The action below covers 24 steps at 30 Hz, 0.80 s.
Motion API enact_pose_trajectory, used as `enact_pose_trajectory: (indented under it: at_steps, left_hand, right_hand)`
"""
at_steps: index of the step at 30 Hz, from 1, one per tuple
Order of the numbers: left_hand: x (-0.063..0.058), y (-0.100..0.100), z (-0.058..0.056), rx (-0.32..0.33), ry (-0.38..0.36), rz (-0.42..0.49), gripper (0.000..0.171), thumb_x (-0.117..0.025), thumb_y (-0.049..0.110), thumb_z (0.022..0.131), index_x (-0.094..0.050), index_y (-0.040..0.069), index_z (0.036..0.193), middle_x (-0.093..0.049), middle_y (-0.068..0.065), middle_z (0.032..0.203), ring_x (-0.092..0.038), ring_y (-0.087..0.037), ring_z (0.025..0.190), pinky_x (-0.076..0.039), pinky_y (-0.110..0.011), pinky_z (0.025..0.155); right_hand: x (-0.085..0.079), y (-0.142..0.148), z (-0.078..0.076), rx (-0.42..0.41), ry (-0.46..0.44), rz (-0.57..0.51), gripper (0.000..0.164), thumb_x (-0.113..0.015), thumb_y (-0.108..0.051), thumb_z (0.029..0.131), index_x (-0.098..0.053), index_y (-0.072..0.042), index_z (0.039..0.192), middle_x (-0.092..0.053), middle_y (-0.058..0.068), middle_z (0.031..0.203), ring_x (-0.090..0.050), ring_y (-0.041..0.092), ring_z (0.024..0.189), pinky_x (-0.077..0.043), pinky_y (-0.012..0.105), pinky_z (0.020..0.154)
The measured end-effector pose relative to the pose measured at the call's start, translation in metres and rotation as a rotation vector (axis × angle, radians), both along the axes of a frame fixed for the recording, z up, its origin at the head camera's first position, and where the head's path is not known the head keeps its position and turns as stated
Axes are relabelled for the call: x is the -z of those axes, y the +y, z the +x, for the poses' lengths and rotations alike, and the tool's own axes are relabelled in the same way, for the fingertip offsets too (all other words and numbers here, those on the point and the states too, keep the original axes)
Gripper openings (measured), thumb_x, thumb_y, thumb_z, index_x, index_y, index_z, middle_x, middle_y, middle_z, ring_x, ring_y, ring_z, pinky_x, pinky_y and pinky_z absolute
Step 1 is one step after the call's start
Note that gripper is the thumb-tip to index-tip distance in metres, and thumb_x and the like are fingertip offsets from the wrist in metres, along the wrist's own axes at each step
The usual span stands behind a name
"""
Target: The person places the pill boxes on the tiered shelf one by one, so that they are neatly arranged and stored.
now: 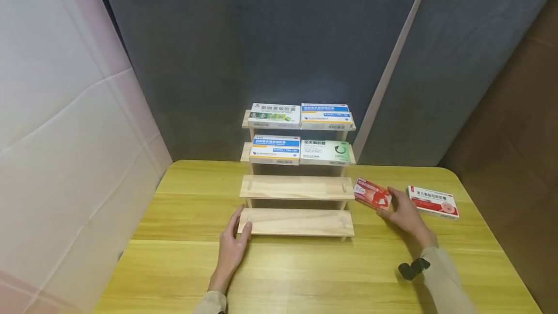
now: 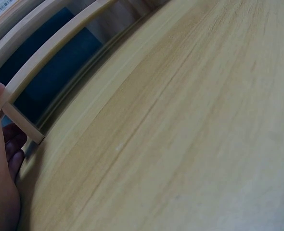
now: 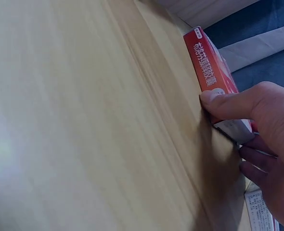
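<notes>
A stepped wooden display rack [image 1: 296, 222] stands mid-table. My left hand [image 1: 233, 246] grips the left end of its lowest shelf, thumb on top; in the left wrist view the fingers [image 2: 14, 139] are curled beside the rack's leg [image 2: 24, 124]. To the right of the rack, my right hand [image 1: 406, 212] pinches the near end of a red medicine box [image 1: 372, 194]. In the right wrist view my thumb [image 3: 228, 103] presses one side of that box [image 3: 207, 67]; the far-side fingertips are partly hidden. A white-and-red medicine box [image 1: 433, 201] lies just right of this hand.
The top shelf bears a white-and-green box [image 1: 274, 115] and a blue-and-white box [image 1: 326, 116]. On the shelf below sit another blue-and-white box [image 1: 274, 149] and a green-and-white box [image 1: 325, 152]. A grey curtain [image 1: 279, 38] hangs behind the table [image 1: 305, 275].
</notes>
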<state>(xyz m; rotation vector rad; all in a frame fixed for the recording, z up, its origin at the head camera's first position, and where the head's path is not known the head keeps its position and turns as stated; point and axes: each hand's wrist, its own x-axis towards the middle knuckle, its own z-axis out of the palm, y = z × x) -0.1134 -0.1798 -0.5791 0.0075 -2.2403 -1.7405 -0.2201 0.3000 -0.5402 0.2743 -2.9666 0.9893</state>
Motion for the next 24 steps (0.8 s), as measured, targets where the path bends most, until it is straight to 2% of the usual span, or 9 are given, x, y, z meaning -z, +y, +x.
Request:
enact_pose_trajectory:
  at_steps: [4, 9, 11, 15, 18, 24]
  left_hand:
    - [0.001, -0.001, 0.000, 0.001, 0.004, 0.002, 0.050, -0.060, 0.014, 0.103, -0.046, 0.009, 0.151, -0.041, -0.017, 0.159, -0.039, -0.037, 0.147, -0.025, -0.006, 0.114]
    - [0.001, -0.001, 0.000, -0.001, 0.004, -0.014, 0.050, -0.059, 0.016, 0.103, -0.046, 0.011, 0.151, -0.041, -0.016, 0.160, -0.039, -0.036, 0.147, -0.027, -0.027, 0.122]
    - [0.000, -0.001, 0.000, -0.002, 0.004, -0.018, 0.050, -0.059, 0.016, 0.103, -0.046, 0.011, 0.152, -0.041, -0.015, 0.160, -0.039, -0.036, 0.147, -0.026, -0.032, 0.122]
    - [0.000, 0.000, 0.000, -0.001, 0.002, -0.008, 0.050, -0.059, 0.016, 0.103, -0.046, 0.011, 0.152, -0.041, -0.014, 0.160, -0.040, -0.035, 0.147, -0.026, -0.016, 0.119]
    - [0.000, 0.000, 0.000, -0.001, -0.001, -0.004, 0.050, -0.059, 0.016, 0.103, -0.046, 0.010, 0.152, -0.041, -0.014, 0.160, -0.040, -0.036, 0.147, -0.025, -0.006, 0.115]
    - [0.000, 0.000, 0.000, -0.002, -0.009, -0.011, 0.051, -0.059, 0.017, 0.103, -0.046, 0.011, 0.152, -0.041, -0.014, 0.160, -0.039, -0.035, 0.147, -0.025, -0.012, 0.118]
  right_hand:
    - [0.001, -0.001, 0.005, 0.024, -0.001, -0.022, 0.089, -0.083, -0.025, 0.084, -0.036, 0.014, 0.148, -0.039, 0.038, 0.149, -0.034, 0.056, 0.140, -0.027, 0.069, 0.118]
    - [0.004, -0.001, 0.013, 0.093, -0.027, -0.144, 0.094, -0.084, -0.033, 0.084, -0.034, 0.010, 0.151, -0.039, 0.035, 0.153, -0.036, 0.053, 0.143, -0.030, 0.065, 0.119]
    - [0.005, 0.000, 0.017, 0.129, -0.049, -0.211, 0.096, -0.083, -0.036, 0.085, -0.033, 0.007, 0.153, -0.039, 0.034, 0.154, -0.037, 0.051, 0.143, -0.032, 0.063, 0.119]
    - [0.007, 0.001, 0.023, 0.215, -0.075, -0.319, 0.096, -0.082, -0.041, 0.085, -0.033, 0.001, 0.156, -0.042, 0.030, 0.154, -0.040, 0.048, 0.143, -0.035, 0.059, 0.119]
    - [0.007, 0.002, 0.027, 0.272, -0.071, -0.360, 0.094, -0.082, -0.043, 0.084, -0.036, -0.003, 0.156, -0.043, 0.026, 0.155, -0.043, 0.045, 0.142, -0.038, 0.056, 0.118]
    - [0.006, 0.003, 0.036, 0.329, -0.062, -0.392, 0.089, -0.082, -0.042, 0.085, -0.039, -0.007, 0.155, -0.046, 0.018, 0.156, -0.049, 0.039, 0.140, -0.044, 0.042, 0.114]
